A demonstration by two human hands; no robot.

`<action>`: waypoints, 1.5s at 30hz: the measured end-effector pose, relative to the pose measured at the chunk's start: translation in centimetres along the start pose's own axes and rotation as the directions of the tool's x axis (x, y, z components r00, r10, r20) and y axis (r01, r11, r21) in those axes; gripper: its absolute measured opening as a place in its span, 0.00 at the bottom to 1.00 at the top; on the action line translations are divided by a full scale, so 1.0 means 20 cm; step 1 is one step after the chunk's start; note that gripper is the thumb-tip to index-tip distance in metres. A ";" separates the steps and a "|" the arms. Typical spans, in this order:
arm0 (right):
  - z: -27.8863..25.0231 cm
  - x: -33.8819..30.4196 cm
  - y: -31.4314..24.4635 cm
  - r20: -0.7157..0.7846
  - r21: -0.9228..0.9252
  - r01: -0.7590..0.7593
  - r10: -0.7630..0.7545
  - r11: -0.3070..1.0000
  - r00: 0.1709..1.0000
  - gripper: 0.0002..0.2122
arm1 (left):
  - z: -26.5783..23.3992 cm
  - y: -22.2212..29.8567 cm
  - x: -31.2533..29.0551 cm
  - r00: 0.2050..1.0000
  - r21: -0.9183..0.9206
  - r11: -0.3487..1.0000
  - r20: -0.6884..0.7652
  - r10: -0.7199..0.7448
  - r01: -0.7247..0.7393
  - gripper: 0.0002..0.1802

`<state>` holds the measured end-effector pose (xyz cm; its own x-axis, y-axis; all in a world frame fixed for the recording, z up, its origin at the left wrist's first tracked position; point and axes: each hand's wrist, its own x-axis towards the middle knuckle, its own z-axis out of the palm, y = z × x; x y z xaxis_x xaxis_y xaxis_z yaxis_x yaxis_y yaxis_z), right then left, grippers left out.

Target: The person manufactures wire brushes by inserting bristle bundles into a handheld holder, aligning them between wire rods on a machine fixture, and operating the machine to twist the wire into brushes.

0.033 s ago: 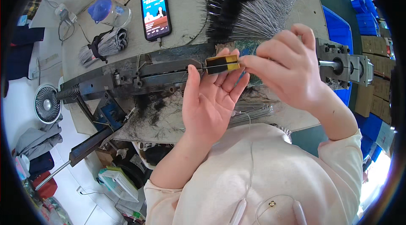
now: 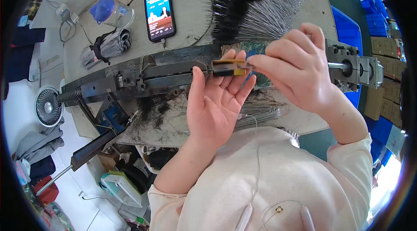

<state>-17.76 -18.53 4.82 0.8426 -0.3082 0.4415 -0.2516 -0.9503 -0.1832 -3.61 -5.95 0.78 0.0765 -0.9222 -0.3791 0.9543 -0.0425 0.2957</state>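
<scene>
A small black and yellow trough-shaped piece (image 2: 228, 72) sits in line with the long dark metal bar of the bench machine, in front of my left fingers. My left hand (image 2: 213, 113) is open, palm up, with the thumb apart and the fingers stretched out behind the piece; two fingertips show above it. At the piece's right end my right hand (image 2: 295, 66) is closed in a pinch, thumb and forefinger together. What lies in the pinch is too small to make out. A thin rod joins the piece's left end to the machine bar (image 2: 173, 70).
Behind the hands lie a pile of thin metal wires (image 2: 273, 9) and black-bristled brushes (image 2: 234, 5). A lit phone (image 2: 160, 13), a lidded jar (image 2: 115, 13) and a tied wire bundle (image 2: 106, 48) are at the back left. A metal shaft housing (image 2: 347, 66) stands right.
The black and yellow piece has tilted about its length, so its yellow upper edge and black side now show differently. My right hand has shifted very slightly; my left hand looks nearly still.
</scene>
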 end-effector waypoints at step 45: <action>-0.05 -0.15 0.01 0.000 -0.104 -0.072 0.073 0.992 0.997 0.09 | 0.08 -0.01 0.00 0.998 0.013 1.000 -0.061 -0.001 0.001 0.40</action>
<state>-20.88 -17.84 4.24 0.8223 -0.3764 0.4267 -0.3600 -0.9249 -0.1220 -4.19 -6.47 2.09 0.0932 -0.8972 -0.4317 0.9505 -0.0488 0.3068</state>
